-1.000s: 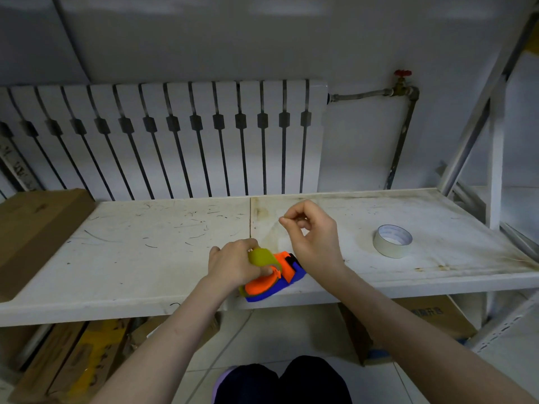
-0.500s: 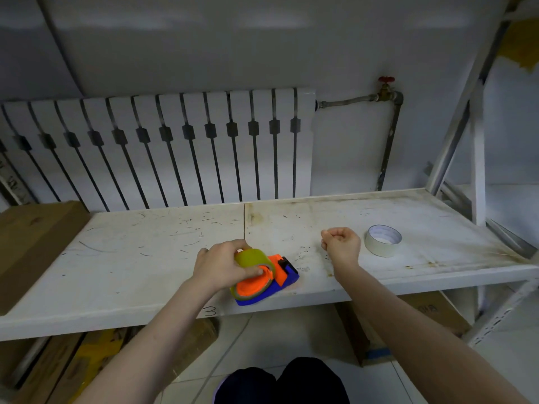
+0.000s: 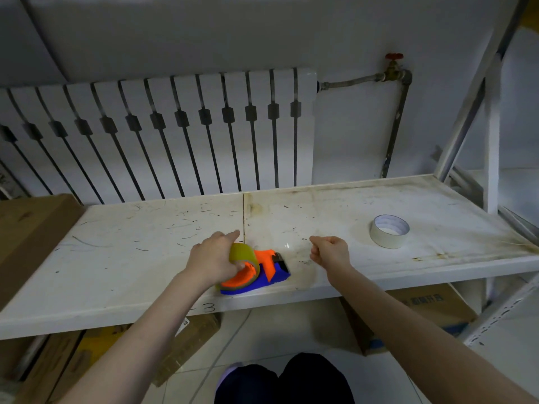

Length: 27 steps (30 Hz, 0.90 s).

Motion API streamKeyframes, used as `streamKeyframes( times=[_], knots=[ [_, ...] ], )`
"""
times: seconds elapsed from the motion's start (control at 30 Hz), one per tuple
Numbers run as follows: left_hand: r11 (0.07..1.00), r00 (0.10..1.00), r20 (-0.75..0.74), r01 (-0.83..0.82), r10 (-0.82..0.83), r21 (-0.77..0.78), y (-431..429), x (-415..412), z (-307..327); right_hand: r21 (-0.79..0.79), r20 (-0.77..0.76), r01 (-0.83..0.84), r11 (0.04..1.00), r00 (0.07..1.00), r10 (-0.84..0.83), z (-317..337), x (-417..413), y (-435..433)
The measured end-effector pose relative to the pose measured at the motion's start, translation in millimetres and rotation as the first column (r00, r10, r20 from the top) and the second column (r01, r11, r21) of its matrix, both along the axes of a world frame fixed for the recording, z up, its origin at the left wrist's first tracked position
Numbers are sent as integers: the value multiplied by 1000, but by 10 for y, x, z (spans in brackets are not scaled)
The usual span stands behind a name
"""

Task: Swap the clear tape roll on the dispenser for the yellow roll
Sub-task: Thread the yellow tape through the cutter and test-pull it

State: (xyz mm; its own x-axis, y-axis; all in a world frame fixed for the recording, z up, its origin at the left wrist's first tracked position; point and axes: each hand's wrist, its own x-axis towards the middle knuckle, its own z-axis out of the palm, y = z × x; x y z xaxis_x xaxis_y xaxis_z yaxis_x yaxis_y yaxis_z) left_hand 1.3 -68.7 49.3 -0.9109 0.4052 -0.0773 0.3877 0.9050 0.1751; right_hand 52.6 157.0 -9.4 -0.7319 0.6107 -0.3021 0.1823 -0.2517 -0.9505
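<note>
The orange and blue tape dispenser (image 3: pixel 274 272) sits near the front edge of the white shelf (image 3: pixel 131 258). A yellow tape roll (image 3: pixel 244 253) sits on its orange hub. My left hand (image 3: pixel 213 259) grips that roll from the left, index finger stretched forward. To the right of the dispenser, my right hand (image 3: pixel 331 252) hovers just above the shelf with its fingers curled shut; I see nothing in it. The clear tape roll (image 3: pixel 389 231) lies flat further right on the shelf, apart from both hands.
A white radiator (image 3: pixel 163 132) stands behind the shelf, with a pipe and red valve (image 3: pixel 393 70) to its right. A brown cardboard box (image 3: pixel 32 228) lies at the shelf's left end. A white rack post (image 3: pixel 491 135) rises at the right. Boxes (image 3: pixel 428 310) sit below.
My right hand dropped from above the dispenser to the shelf on its right and closed into a fist. My left hand stayed on the yellow roll. The view has shifted slightly.
</note>
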Motion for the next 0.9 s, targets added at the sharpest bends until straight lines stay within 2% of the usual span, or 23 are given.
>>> streamKeyframes(
  times=[0.17, 0.3, 0.57, 0.7, 0.8, 0.9],
  knots=[
    [973, 948, -225, 208, -227, -104, 346, 213, -50, 86, 66, -9, 996, 998, 3, -130, -18, 15],
    [931, 924, -218, 254, -313, -260, 477, 225, -145, 148, 73, -11, 989, 997, 0, -148, -23, 33],
    [896, 894, -231, 300, -384, -328, 454, 212, -255, 431, 168, -133, 892, 984, 65, -167, -43, 73],
    [885, 884, -239, 307, -401, -351, 461, 221, -271, 500, 176, -175, 848, 979, 98, -153, -35, 104],
    [900, 889, -245, 305, -386, -312, 445, 239, -254, 507, 120, -143, 850, 988, 95, -129, -13, 112],
    [961, 932, -282, 169, -228, -220, 381, 195, -211, 509, 7, -75, 857, 996, 83, -79, 19, 94]
  ],
)
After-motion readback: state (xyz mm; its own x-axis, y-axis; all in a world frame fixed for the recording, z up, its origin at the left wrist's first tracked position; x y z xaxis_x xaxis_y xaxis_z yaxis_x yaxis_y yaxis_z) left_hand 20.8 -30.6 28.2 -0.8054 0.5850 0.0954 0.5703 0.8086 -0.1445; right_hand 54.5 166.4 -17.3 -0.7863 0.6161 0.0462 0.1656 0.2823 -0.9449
